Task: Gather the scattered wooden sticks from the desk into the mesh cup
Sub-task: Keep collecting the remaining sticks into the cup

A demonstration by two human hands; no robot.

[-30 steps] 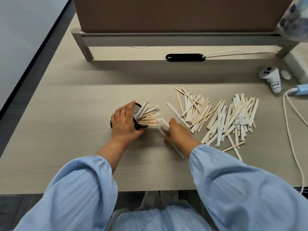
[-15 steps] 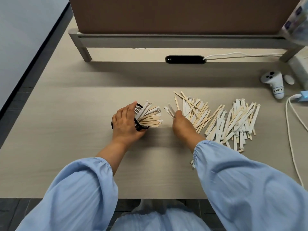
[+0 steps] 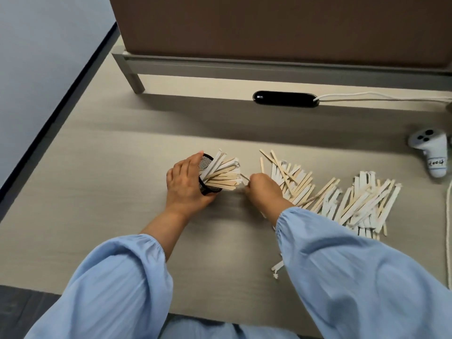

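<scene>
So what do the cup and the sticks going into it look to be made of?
Cup: black metal mesh, judging by the fine perforated grid; matte. Sticks: thin flat wood, pale and unfinished-looking; the whiter ones may be paper-wrapped, too small to tell.

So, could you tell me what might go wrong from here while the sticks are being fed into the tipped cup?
1. The cup lies tilted toward the right, steadied only by the left hand; the sticks already in it fan out past the rim and could slide back out.
2. The right hand pushes a few sticks at that crowded mouth, so they may jam or knock others loose.
3. The right sleeve covers loose sticks and could sweep them off the desk.
</scene>
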